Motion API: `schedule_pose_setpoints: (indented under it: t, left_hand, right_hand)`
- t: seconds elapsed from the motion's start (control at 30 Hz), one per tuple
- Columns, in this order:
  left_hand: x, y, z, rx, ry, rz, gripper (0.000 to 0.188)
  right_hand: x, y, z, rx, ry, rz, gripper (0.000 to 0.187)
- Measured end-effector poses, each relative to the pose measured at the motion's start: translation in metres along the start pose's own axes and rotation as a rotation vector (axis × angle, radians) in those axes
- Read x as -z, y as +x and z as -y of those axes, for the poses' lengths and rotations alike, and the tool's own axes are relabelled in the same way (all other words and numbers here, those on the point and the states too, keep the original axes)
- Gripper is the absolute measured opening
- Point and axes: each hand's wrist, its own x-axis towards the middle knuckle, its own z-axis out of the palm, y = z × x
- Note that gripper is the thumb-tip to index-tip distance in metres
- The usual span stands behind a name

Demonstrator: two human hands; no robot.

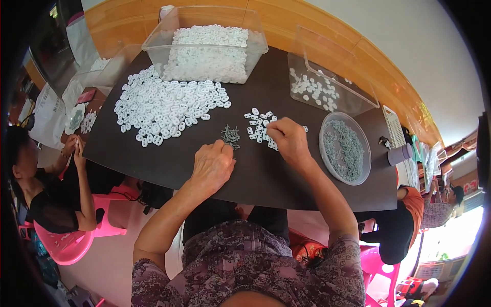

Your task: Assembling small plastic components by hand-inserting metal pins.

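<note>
My left hand (213, 165) rests on the dark table with its fingers curled together, right beside a small heap of grey screws (231, 135). What it may hold is hidden under the fingers. My right hand (291, 139) is closed in a pinch at the right side of a small group of white plastic pieces (254, 123), each oval with holes. Its fingertips cover whatever lies between them. A much larger pile of white oval pieces (163, 105) spreads over the table to the far left.
Behind the pile stands a clear bin (204, 47) full of white pieces. Another clear bin (353, 97) holds a few white parts. A round tub (367, 153) of screws sits at the right, near a grey-purple cup (400, 155). People sit left and right of the table (266, 184).
</note>
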Motion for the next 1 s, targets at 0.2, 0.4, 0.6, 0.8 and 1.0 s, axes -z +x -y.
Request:
schedule_pose_setpoints:
  t: [0.2, 0.4, 0.6, 0.8, 1.0]
  left_hand:
    - [-0.002, 0.001, -0.001, -0.034, 0.006, 0.020, 0.015]
    - [0.002, -0.005, -0.004, 0.002, -0.047, -0.007, 0.016]
    - [0.005, -0.009, -0.001, 0.040, -0.215, -0.128, 0.013]
    - [0.008, -0.015, -0.006, 0.221, -0.514, -0.189, 0.008]
    - [0.006, -0.018, -0.022, 0.570, -1.053, -0.155, 0.008]
  right_hand:
    - [-0.032, 0.041, -0.005, 0.294, -0.330, 0.014, 0.010]
    - [-0.049, 0.062, -0.013, 0.360, -0.582, 0.177, 0.010]
    - [-0.047, 0.069, -0.011, 0.372, -0.557, 0.193, 0.011]
    - [-0.024, 0.027, 0.036, 0.304, -0.130, 0.183, 0.009]
    - [-0.016, -0.026, 0.059, -0.053, 0.294, 0.218, 0.009]
